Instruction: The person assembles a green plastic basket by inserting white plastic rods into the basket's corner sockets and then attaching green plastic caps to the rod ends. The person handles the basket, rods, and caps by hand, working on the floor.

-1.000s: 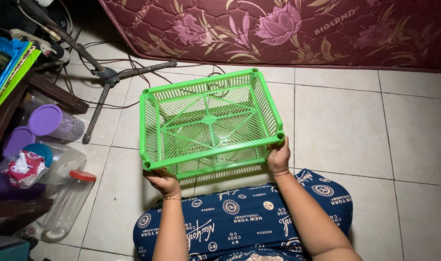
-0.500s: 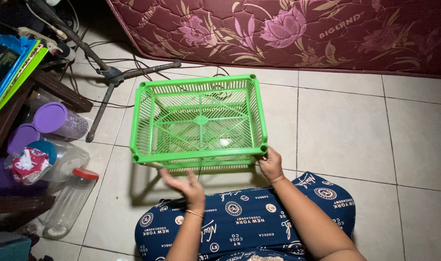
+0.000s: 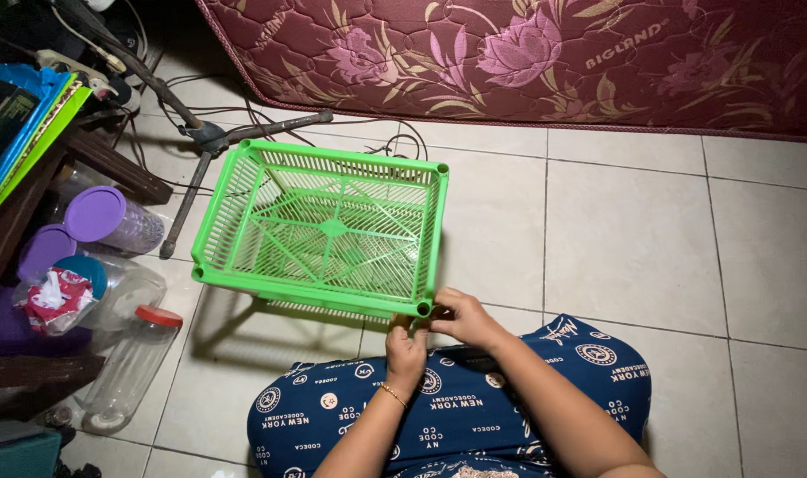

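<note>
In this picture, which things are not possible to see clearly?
Head view:
- Left hand fingertips: hidden under the basket corner.
- Right hand grip on that corner: fingers hide it.
- Floor under the basket: in shadow.
- Clear jar contents: too dark.
- Stand top: cut off by the edge.

We see a pale tiled floor (image 3: 633, 221) bearing a clear red-lidded jar (image 3: 129, 367), a black stand (image 3: 204, 142), cables (image 3: 244, 115) and a floral mattress (image 3: 527, 53)
</note>
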